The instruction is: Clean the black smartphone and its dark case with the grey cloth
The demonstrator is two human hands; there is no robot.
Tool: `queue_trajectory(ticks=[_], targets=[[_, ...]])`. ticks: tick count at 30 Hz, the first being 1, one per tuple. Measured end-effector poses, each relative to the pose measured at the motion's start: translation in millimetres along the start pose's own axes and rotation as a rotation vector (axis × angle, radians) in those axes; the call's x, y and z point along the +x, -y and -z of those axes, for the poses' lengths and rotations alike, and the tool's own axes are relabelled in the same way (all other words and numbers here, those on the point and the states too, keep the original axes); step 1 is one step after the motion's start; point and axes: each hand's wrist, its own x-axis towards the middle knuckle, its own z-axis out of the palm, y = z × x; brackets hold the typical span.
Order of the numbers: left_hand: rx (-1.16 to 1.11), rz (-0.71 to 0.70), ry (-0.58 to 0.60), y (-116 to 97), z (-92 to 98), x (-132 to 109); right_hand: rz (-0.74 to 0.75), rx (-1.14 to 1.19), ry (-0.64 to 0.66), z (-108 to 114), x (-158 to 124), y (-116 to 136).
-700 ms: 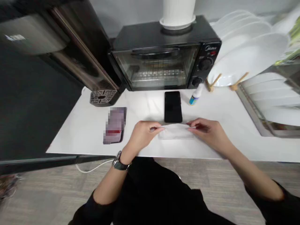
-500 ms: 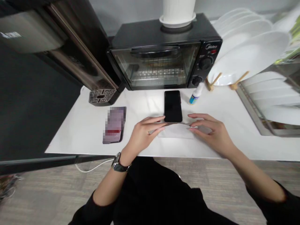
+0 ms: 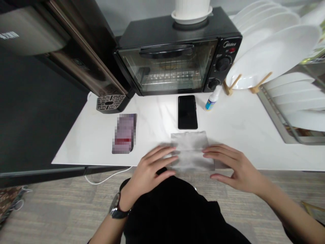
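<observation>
A thin light-grey cloth (image 3: 191, 144), creased across its middle, lies at the counter's front edge. Its near part reaches to that edge. My left hand (image 3: 153, 166) rests at the cloth's left side, fingers stretched and apart, fingertips touching it. At the opposite side my right hand (image 3: 230, 164) has its fingers extended over the cloth's right border, thumb held apart below. Just beyond the cloth lies a black smartphone (image 3: 187, 112), screen dark. To its right stands a small white spray bottle (image 3: 212, 99) with a blue label.
A black toaster oven (image 3: 167, 69) stands behind, a white pot (image 3: 192, 10) on top. At left are a drinks dispenser (image 3: 111, 103) and a second phone (image 3: 124, 134), its screen pixelated. White plates (image 3: 274, 56) stand in a rack at right. The white counter (image 3: 83, 145) ends close to my body.
The cloth's lifted far edge now lies flat, spread out. Both hands have drawn back toward me, and their fingers have loosened from the pinch.
</observation>
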Motion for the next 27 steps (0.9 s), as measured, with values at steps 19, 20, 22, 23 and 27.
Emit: queue_trajectory(ticks=[19, 20, 22, 23, 27], targets=[[0.202, 0.091, 0.244, 17.3, -0.6, 28.6, -0.032, -0.323, 0.027, -15.7, 41.7, -20.0], [0.204, 0.093, 0.244, 18.0, -0.2, 29.2, -0.023, -0.32, 0.038, -14.8, 38.5, -19.0], [0.205, 0.098, 0.241, 19.4, 0.0, 30.3, -0.012, -0.32, 0.081, -14.0, 31.5, -18.4], [0.204, 0.1, 0.239, 20.2, -0.1, 30.8, -0.015, -0.32, 0.104, -13.7, 28.3, -18.8], [0.193, 0.093, 0.235, 22.4, -0.2, 34.3, -0.059, -0.312, 0.151, -9.2, 22.9, -25.8]])
